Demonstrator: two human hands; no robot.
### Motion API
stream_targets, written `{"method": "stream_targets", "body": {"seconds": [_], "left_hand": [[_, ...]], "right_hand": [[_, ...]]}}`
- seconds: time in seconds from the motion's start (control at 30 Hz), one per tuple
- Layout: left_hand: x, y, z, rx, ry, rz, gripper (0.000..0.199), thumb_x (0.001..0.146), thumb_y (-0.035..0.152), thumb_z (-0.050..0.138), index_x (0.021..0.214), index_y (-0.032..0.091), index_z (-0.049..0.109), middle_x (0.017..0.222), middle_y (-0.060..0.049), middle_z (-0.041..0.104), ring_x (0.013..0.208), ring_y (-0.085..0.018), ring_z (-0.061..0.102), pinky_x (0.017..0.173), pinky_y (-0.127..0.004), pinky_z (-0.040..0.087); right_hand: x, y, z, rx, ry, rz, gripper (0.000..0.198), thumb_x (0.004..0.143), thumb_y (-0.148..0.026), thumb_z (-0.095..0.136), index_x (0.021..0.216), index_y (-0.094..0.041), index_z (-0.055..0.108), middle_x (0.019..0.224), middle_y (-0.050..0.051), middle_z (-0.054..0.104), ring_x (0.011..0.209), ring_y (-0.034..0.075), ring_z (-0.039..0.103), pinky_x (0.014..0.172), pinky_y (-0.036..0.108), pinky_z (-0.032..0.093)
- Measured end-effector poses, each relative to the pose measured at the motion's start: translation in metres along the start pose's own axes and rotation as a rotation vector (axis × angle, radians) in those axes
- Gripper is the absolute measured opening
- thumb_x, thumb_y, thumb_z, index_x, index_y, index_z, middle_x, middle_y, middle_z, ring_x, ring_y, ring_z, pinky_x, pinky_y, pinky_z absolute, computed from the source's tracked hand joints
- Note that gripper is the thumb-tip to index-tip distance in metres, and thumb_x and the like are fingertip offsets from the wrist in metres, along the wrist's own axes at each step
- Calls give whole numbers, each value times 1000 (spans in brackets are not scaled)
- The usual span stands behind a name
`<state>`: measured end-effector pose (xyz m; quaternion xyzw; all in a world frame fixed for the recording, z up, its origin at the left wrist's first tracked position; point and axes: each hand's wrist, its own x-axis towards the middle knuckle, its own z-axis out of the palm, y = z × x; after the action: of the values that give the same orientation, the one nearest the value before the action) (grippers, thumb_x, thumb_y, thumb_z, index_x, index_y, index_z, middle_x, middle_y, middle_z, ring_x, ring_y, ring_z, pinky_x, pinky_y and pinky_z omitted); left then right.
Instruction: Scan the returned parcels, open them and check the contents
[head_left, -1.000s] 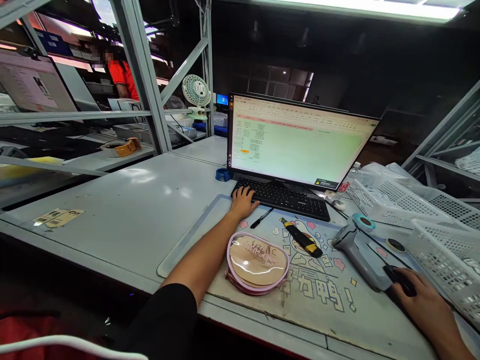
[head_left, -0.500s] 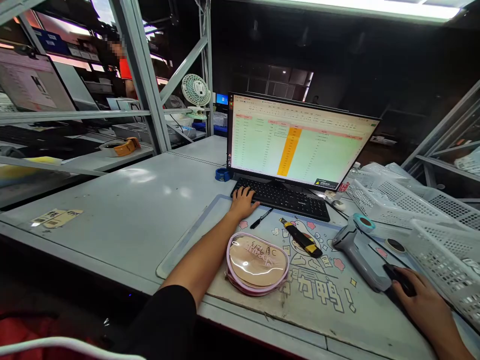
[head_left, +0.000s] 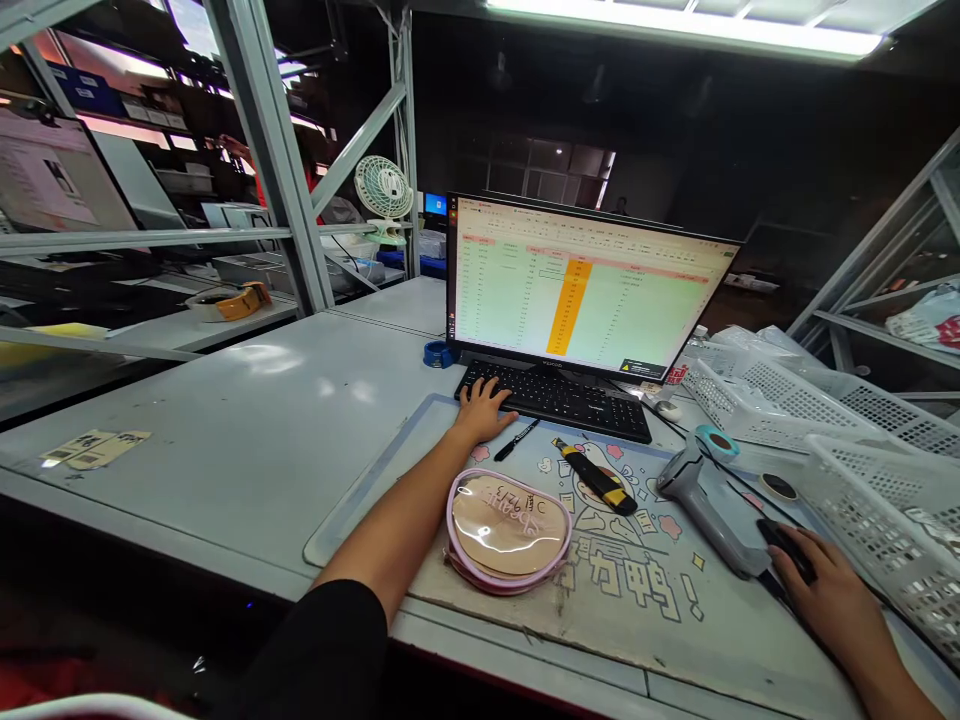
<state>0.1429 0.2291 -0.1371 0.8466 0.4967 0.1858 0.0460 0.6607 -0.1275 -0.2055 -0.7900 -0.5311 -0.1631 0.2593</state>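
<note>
My left hand [head_left: 481, 412] rests with fingers spread on the left end of the black keyboard [head_left: 574, 402]. At the right, my right hand [head_left: 825, 590] is curved over a black computer mouse [head_left: 787, 548]. A monitor [head_left: 502, 290] showing a spreadsheet with an orange column stands behind the keyboard. Near my left forearm lies a clear pouch with pink edging [head_left: 510, 530], handwriting on its front. A black marker [head_left: 516, 440] and a yellow-and-black box cutter [head_left: 596, 477] lie on the printed desk mat [head_left: 525, 622]. The grey barcode scanner [head_left: 709, 520] lies left of the mouse.
White perforated baskets [head_left: 765, 400] line the right side. A blue tape roll [head_left: 438, 354] sits left of the keyboard. Paper labels [head_left: 94, 449] are on the tabletop at left. Metal posts [head_left: 262, 150] and a small fan [head_left: 384, 188] stand behind; a person in red is partly hidden there.
My view has shifted slightly, moving the desk items a little left in the picture. Both hands keep their places on keyboard and mouse. The person in the background has moved behind the post.
</note>
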Motion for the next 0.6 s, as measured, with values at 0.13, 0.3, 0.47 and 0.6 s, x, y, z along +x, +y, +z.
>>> {"method": "stream_targets", "body": {"seconds": [0.13,0.3,0.47,0.6], "left_hand": [[0,-1,1,-1,-1,8,64,100,63,50,155,30,53,174,-9,30,160,-41,20,127,-71,16],[-1,0,2,-10,13,4,64,100,62,51,156,31,52,173,-9,32,161,-40,19,128,-70,13],[-3,0,2,-33,40,5,64,100,60,53,155,30,53,173,-9,32,161,-40,16,129,-68,10],[-5,-1,3,-76,60,6,62,98,58,58,153,29,56,171,-9,36,161,-39,18,130,-66,11]], "right_hand": [[5,12,4,5,-35,2,68,93,-72,47,135,-23,69,136,16,66,118,38,68,100,55,56],[7,19,6,19,-43,-18,70,92,-72,49,135,-22,69,139,16,65,121,37,67,103,54,56],[6,10,3,35,-43,-6,67,90,-72,50,130,-23,72,136,15,66,120,37,68,102,54,56],[4,-1,1,44,0,-15,67,93,-71,46,131,-21,70,137,16,65,122,37,67,108,54,53]]}}
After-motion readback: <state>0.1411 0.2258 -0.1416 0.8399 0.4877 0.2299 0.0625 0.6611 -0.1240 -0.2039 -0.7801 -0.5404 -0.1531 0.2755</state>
